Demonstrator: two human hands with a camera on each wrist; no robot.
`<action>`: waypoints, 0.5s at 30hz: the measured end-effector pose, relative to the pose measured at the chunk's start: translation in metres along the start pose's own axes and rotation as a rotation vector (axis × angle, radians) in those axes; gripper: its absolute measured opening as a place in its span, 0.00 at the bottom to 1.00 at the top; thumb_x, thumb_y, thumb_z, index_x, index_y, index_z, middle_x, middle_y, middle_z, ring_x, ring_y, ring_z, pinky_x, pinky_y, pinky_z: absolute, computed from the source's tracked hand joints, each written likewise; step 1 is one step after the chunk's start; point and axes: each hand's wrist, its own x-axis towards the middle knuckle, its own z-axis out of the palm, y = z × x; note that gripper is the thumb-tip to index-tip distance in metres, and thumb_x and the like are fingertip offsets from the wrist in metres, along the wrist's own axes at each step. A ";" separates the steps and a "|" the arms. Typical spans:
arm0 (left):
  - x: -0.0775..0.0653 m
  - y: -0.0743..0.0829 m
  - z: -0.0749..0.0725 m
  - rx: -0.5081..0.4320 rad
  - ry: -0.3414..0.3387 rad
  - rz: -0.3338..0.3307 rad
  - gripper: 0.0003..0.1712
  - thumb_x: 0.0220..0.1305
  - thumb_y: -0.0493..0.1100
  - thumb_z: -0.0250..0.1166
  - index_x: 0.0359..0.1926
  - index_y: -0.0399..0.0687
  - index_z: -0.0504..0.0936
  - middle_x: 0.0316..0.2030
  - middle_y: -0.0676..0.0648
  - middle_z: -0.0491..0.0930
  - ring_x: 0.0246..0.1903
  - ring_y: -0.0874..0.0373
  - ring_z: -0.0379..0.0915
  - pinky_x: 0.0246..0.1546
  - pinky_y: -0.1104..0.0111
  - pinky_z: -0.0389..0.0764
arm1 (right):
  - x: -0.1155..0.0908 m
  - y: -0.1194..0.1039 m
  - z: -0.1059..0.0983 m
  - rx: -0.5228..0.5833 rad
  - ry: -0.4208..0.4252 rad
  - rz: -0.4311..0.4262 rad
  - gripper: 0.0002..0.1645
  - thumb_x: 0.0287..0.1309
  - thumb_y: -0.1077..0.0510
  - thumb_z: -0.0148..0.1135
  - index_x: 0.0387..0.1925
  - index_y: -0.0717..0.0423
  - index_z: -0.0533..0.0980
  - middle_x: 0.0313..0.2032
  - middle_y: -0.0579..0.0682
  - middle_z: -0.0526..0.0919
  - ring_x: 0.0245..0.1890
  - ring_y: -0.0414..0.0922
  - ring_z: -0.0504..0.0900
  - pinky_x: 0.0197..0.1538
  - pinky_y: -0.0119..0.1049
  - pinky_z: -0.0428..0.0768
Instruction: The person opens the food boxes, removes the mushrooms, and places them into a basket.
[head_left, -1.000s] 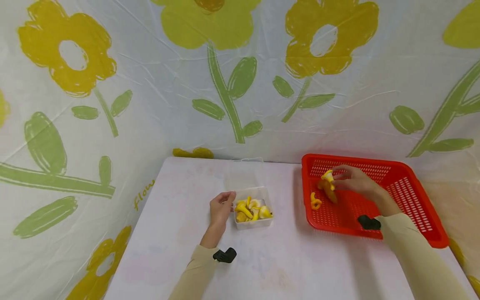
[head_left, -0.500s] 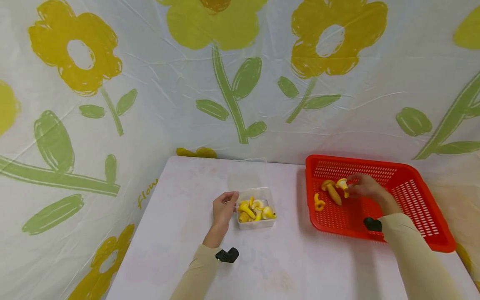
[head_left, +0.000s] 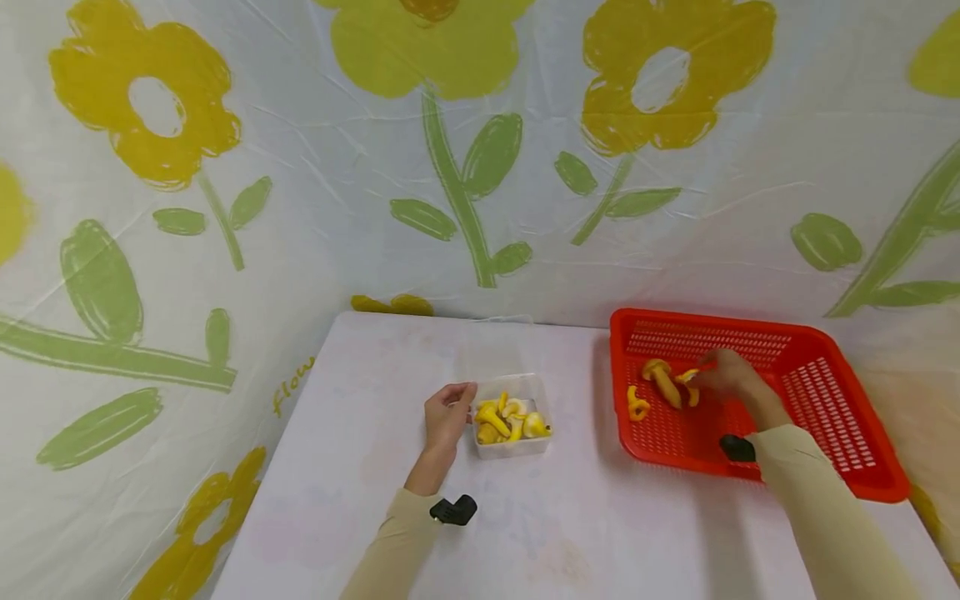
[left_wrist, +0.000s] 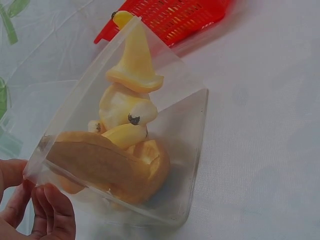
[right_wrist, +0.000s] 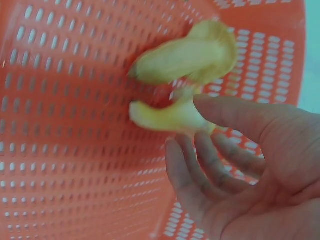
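My left hand pinches a corner of a clear plastic box, thumb outside and fingers curled below in the left wrist view. Several yellow and tan mushrooms lie in the box. Its clear lid is folded back behind it. Over in the red basket, my right hand is beside a yellow mushroom. Thumb and fingers are spread around its cap end, the thumb overlapping it. A larger tan mushroom lies alongside. A small curled yellow mushroom lies near the basket's left wall.
The pale table ends at a flower-patterned cloth wall behind and to the left. The basket's perforated sides rise around the right hand. A strip of table separates box and basket.
My right hand has moved right and lowered the yellow mushroom from above the tan one to the basket floor beside it. My left hand stays at the box.
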 end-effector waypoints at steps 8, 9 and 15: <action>0.000 0.001 0.000 0.007 -0.003 -0.013 0.15 0.69 0.48 0.70 0.46 0.40 0.87 0.38 0.46 0.82 0.28 0.55 0.72 0.28 0.73 0.79 | -0.012 -0.025 0.005 -0.032 0.038 -0.054 0.34 0.69 0.57 0.63 0.61 0.83 0.65 0.53 0.77 0.75 0.45 0.64 0.80 0.47 0.53 0.84; 0.000 0.001 0.000 0.009 -0.003 -0.015 0.15 0.70 0.48 0.70 0.46 0.40 0.87 0.38 0.45 0.82 0.28 0.56 0.72 0.29 0.73 0.79 | -0.013 -0.027 0.005 -0.030 0.040 -0.068 0.32 0.69 0.57 0.62 0.60 0.82 0.66 0.52 0.76 0.75 0.43 0.62 0.81 0.46 0.52 0.85; -0.001 0.000 0.000 0.016 0.003 -0.014 0.15 0.70 0.48 0.70 0.47 0.40 0.87 0.38 0.45 0.82 0.26 0.56 0.71 0.28 0.73 0.79 | -0.025 -0.044 0.008 -0.038 0.062 -0.120 0.25 0.71 0.55 0.61 0.54 0.76 0.73 0.48 0.70 0.79 0.40 0.57 0.79 0.42 0.48 0.84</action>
